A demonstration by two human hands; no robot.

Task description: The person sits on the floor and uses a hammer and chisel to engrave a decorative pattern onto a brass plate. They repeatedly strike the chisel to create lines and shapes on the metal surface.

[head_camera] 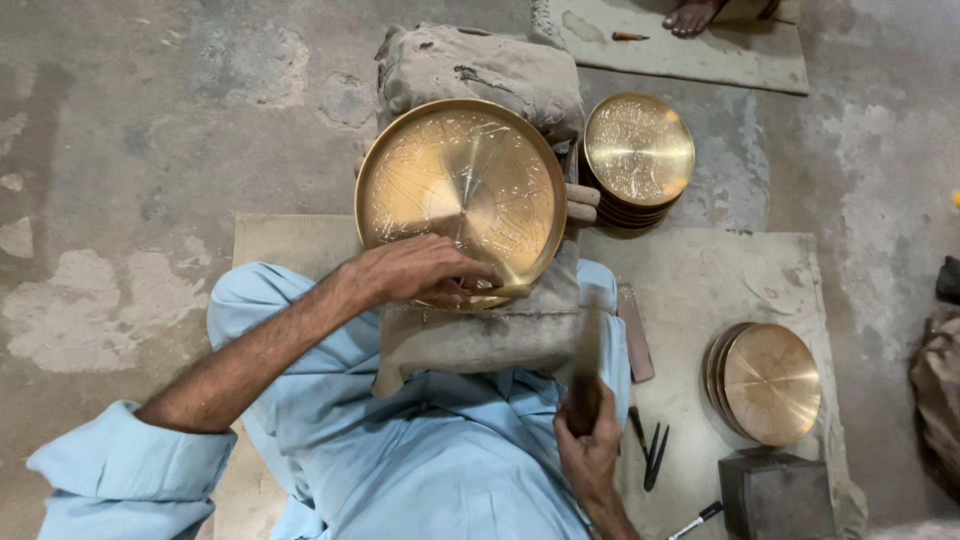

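Observation:
A round brass plate [460, 190] with engraved patterns lies on a grey cloth-covered block [480, 70] between my knees. My left hand [415, 272] rests on the plate's near rim and pinches a thin brass-coloured chisel [495, 292] against it. My right hand [588, 450] is lower right, closed around the dark wooden handle of a hammer [584, 385], which is blurred and raised over my lap. Toes show at the plate's right edge.
A stack of engraved brass plates [638, 150] stands right of the block. Another stack of plain brass plates [768, 383] lies on the mat at right. Dark chisels [652, 452], a flat bar [635, 332], a dark box [775, 495] and a marker lie nearby. Another person's foot [690, 15] shows at top.

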